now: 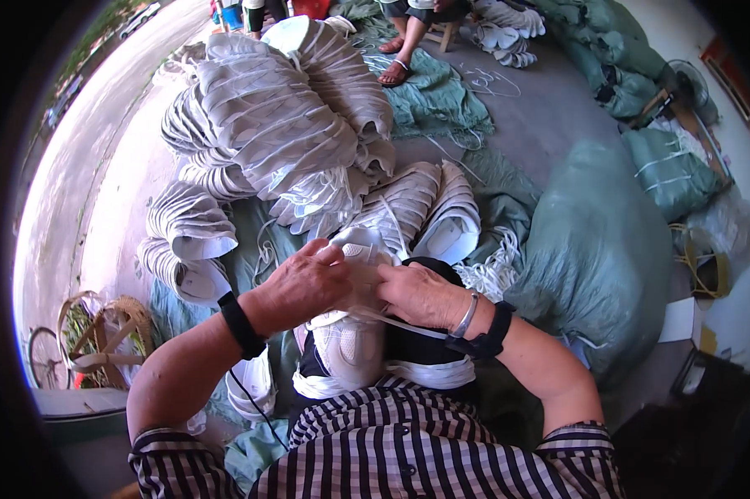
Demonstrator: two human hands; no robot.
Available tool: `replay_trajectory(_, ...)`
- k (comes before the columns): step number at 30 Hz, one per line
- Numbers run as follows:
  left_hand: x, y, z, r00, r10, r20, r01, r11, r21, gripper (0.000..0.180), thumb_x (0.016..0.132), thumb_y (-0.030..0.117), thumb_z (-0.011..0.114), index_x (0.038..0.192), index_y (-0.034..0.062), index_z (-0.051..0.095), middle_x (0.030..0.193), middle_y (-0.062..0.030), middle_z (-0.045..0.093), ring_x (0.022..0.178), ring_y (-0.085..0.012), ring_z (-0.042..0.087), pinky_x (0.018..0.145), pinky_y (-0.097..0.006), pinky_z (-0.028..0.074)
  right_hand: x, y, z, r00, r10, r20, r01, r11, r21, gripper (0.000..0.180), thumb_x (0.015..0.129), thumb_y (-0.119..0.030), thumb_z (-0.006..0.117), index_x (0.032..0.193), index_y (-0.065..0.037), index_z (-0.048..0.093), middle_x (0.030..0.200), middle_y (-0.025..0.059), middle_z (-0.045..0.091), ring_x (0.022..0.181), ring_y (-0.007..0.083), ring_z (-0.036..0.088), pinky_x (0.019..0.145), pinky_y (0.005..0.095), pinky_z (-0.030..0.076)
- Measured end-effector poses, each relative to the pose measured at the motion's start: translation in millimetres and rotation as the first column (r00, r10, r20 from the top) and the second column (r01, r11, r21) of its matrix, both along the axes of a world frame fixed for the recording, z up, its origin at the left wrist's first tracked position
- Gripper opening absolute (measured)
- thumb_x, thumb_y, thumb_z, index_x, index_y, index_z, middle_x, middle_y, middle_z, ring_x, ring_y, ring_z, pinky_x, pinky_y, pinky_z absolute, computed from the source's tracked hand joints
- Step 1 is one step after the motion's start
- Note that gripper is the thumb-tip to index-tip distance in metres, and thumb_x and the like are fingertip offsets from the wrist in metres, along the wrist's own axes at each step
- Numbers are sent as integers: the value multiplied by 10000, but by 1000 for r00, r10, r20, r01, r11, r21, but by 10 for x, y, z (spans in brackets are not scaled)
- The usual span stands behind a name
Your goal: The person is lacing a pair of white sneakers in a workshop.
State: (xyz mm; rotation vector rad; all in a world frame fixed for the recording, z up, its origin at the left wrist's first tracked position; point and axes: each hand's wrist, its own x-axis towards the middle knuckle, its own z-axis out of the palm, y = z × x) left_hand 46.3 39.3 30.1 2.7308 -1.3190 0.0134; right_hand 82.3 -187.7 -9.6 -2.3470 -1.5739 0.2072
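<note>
A white shoe upper (350, 341) lies on my lap, toe end toward me. My left hand (304, 283) grips its far end from the left. My right hand (416, 293) holds it from the right and pinches a thin white lace (408, 326) that runs across toward my right wrist. Both wrists wear black bands, the right one also a metal bangle. A loose bundle of white laces (491, 270) sits just beyond my right hand.
Tied stacks of white shoe uppers (275, 125) are piled ahead and to the left. Large green sacks (599, 241) fill the right side. A seated person's sandalled feet (396, 71) show at the top. A wicker basket (100, 333) stands at lower left.
</note>
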Motion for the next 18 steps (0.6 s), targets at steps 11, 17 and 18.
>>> replay_trajectory(11, -23, -98, -214, 823, 303, -480, -483, 818, -311, 104, 829, 183, 591, 848, 97, 646, 922, -53, 550, 917, -245, 500, 841, -384, 394, -175, 145, -41, 953, -262, -152, 273, 961, 53, 128, 814, -69, 527, 860, -1, 626, 948, 166, 567, 823, 263, 604, 694, 361, 479)
replay_trajectory(17, -54, 1, -329, 790, 84, -607, -524, 605, -600, 169, 871, 233, 635, 854, 65, 642, 999, -59, 576, 957, -197, 510, 893, -345, 381, 18, 37, 47, 11, 280, -960, 750, 633, 193, 225, 917, -213, 558, 1105, -90, 539, 795, 52, 620, 542, 72, 571, 480, 188, 464)
replay_trajectory(18, -74, 11, -369, 789, 84, -608, -525, 607, -597, 169, 871, 233, 635, 854, 65, 642, 999, -59, 576, 957, -197, 510, 893, -345, 381, -55, 106, 98, 58, 144, -988, 631, 761, 148, 247, 915, -201, 559, 1131, -88, 524, 807, 51, 618, 555, 73, 574, 480, 187, 468)
